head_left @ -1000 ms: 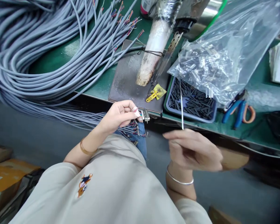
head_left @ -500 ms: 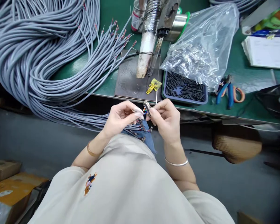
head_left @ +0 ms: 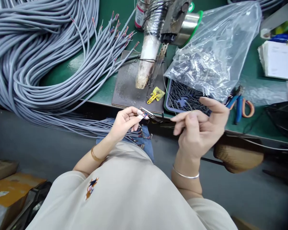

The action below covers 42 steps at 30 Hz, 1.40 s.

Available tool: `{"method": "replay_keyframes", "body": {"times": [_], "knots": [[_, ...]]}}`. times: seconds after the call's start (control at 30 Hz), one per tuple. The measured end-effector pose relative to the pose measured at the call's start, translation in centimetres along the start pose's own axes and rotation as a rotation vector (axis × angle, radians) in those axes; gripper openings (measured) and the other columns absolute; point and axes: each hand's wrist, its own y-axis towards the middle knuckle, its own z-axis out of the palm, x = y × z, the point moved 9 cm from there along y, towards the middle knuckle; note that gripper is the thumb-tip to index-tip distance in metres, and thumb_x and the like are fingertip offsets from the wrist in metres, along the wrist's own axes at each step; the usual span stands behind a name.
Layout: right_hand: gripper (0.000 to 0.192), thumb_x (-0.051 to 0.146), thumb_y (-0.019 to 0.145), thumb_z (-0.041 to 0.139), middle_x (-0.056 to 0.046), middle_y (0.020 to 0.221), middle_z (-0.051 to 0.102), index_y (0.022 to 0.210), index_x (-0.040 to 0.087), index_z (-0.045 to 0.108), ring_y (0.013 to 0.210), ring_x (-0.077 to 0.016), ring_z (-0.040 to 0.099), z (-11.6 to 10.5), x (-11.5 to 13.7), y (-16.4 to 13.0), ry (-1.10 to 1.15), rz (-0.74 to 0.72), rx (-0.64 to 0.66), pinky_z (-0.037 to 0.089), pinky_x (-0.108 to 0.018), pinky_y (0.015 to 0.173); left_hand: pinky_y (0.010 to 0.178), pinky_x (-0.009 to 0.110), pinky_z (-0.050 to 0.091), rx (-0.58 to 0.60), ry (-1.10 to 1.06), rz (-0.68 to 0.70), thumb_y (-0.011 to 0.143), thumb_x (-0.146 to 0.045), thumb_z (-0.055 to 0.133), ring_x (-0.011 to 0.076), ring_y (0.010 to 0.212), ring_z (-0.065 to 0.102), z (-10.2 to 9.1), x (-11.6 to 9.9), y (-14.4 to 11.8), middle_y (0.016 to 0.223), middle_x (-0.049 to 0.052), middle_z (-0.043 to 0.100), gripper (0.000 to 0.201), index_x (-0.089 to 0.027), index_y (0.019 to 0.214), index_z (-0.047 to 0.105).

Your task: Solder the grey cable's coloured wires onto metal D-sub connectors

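One connector (head_left: 147,113) sits pinched in your left hand (head_left: 124,123). Your right hand (head_left: 199,131) hovers just beside it, fingers loose, holding nothing.

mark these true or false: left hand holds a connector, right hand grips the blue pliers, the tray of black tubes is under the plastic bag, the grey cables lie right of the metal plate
1. The left hand holds a connector. True.
2. The right hand grips the blue pliers. False: the pliers lie on the green table, and the hand is open, apart from them.
3. The tray of black tubes sits partly under the plastic bag. True.
4. The grey cables lie right of the metal plate. False: they lie to its left.
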Motion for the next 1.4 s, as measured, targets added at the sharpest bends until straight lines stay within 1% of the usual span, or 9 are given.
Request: {"method": "replay_keyframes", "body": {"times": [0.13,0.3,0.47,0.6,0.87,1.0,1.13,1.23,1.4], "knots": [[0.007,0.025,0.093,0.071,0.001,0.083,0.078,0.094,0.021,0.067,0.063,-0.0134,0.074,0.6,-1.4,-0.3,-0.148,0.055,0.095,0.06,-0.024,0.057,0.039,0.018,0.037,0.041,-0.133,-0.099,0.07,-0.023,0.079,0.0051,0.041,0.054,0.0,0.4,1.0,0.076,0.003,0.074,0.021,-0.013,0.081,0.064],[0.013,0.021,0.088,0.075,-0.003,0.095,0.081,0.08,0.021,0.065,0.081,-0.0178,0.078,3.0,-0.8,-0.7,-0.187,-0.071,0.26,0.06,-0.028,0.062,0.038,0.018,0.038,0.124,-0.191,-0.16,0.07,-0.019,0.077,0.0048,0.04,0.055,0.3,1.1,1.6,0.079,0.002,0.074,0.017,-0.014,0.078,0.063],[0.012,0.021,0.092,0.069,-0.003,0.092,0.08,0.086,0.022,0.059,0.07,-0.0157,0.075,3.2,-1.0,-0.9,-0.082,-0.074,0.249,0.055,-0.027,0.053,0.037,0.018,0.035,0.147,-0.183,-0.103,0.065,-0.019,0.077,0.0064,0.039,0.056,0.4,0.9,1.8,0.068,-0.002,0.066,0.016,-0.014,0.066,0.062],[0.009,0.019,0.091,0.07,0.0,0.085,0.079,0.089,0.023,0.062,0.077,-0.018,0.078,3.1,-0.4,-1.2,-0.068,-0.157,0.258,0.056,-0.027,0.055,0.037,0.018,0.035,0.163,-0.171,-0.06,0.064,-0.02,0.079,0.0065,0.038,0.055,0.6,0.5,1.7,0.063,-0.003,0.062,0.017,-0.013,0.065,0.063],[0.015,0.013,0.088,0.075,-0.001,0.108,0.082,0.094,0.025,0.067,0.085,-0.013,0.079,6.2,2.5,-2.7,-0.275,-0.421,0.527,0.062,-0.022,0.071,0.039,0.019,0.038,0.153,-0.108,-0.048,0.067,-0.03,0.084,0.0067,0.042,0.055,0.5,0.7,1.5,0.066,-0.002,0.062,0.026,-0.014,0.067,0.064],[0.018,0.007,0.088,0.071,0.001,0.096,0.082,0.091,0.024,0.065,0.079,-0.0106,0.078,6.6,2.4,-2.8,-0.355,-0.488,0.445,0.06,-0.019,0.067,0.041,0.018,0.038,0.163,-0.046,-0.08,0.069,-0.037,0.086,0.0067,0.045,0.055,0.7,1.1,1.4,0.064,-0.002,0.062,0.032,-0.015,0.076,0.065],[0.015,0.014,0.088,0.073,0.002,0.083,0.077,0.084,0.023,0.062,0.069,-0.0132,0.074,3.5,-0.2,-1.0,-0.237,-0.205,0.128,0.057,-0.023,0.055,0.043,0.016,0.038,0.088,-0.003,-0.039,0.07,-0.037,0.088,0.0037,0.047,0.053,0.1,0.6,1.7,0.069,-0.001,0.065,0.034,-0.015,0.077,0.064],[0.011,0.018,0.089,0.073,0.001,0.084,0.074,0.087,0.022,0.064,0.065,-0.0135,0.072,1.2,-1.3,-0.4,-0.21,-0.155,-0.073,0.054,-0.024,0.049,0.042,0.015,0.038,0.004,-0.011,0.008,0.07,-0.035,0.089,0.0027,0.045,0.051,-0.6,0.1,2.2,0.067,-0.002,0.065,0.034,-0.015,0.076,0.062],[0.012,0.013,0.091,0.069,-0.002,0.102,0.079,0.097,0.023,0.068,0.096,-0.0183,0.077,3.8,-2.0,-0.7,-0.325,-0.281,0.176,0.064,-0.033,0.082,0.04,0.015,0.036,-0.046,0.006,0.037,0.071,-0.032,0.088,0.0034,0.04,0.049,-0.8,-0.2,2.9,0.055,-0.005,0.06,0.031,-0.015,0.077,0.063]]}}
